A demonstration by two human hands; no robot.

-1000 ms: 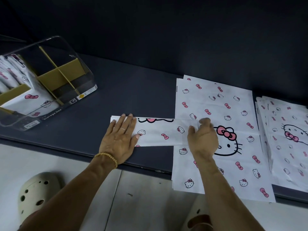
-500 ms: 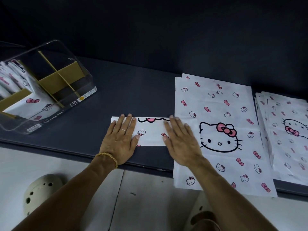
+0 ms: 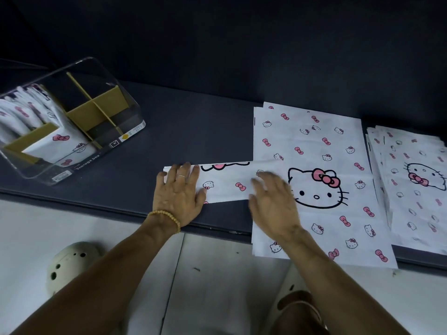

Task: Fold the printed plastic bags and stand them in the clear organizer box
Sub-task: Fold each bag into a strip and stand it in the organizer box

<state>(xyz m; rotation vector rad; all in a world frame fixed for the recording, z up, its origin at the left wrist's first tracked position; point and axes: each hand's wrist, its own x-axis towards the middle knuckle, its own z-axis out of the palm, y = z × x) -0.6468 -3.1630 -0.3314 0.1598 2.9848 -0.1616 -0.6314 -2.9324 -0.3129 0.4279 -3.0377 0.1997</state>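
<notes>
A white bag printed with cat faces and pink bows lies folded into a long strip point(image 3: 227, 182) on the dark table point(image 3: 193, 131). My left hand point(image 3: 177, 194) presses flat on the strip's left end, fingers straight. My right hand point(image 3: 273, 201) lies flat with spread fingers on the strip's right end, where it overlaps a stack of unfolded bags point(image 3: 314, 146); it is motion-blurred. The clear organizer box point(image 3: 101, 76) stands at the far left and holds several folded bags point(image 3: 31, 114) upright in its left compartments.
A second pile of printed bags point(image 3: 416, 180) lies at the right edge. Brown cardboard dividers point(image 3: 96, 110) split the box. The table's front edge runs just below my wrists. A pale perforated shoe point(image 3: 70, 262) is on the floor at lower left.
My right hand folded the strip's right part leftward and pressed it flat beside my left hand, then slid back right along the strip. My left hand stayed put.
</notes>
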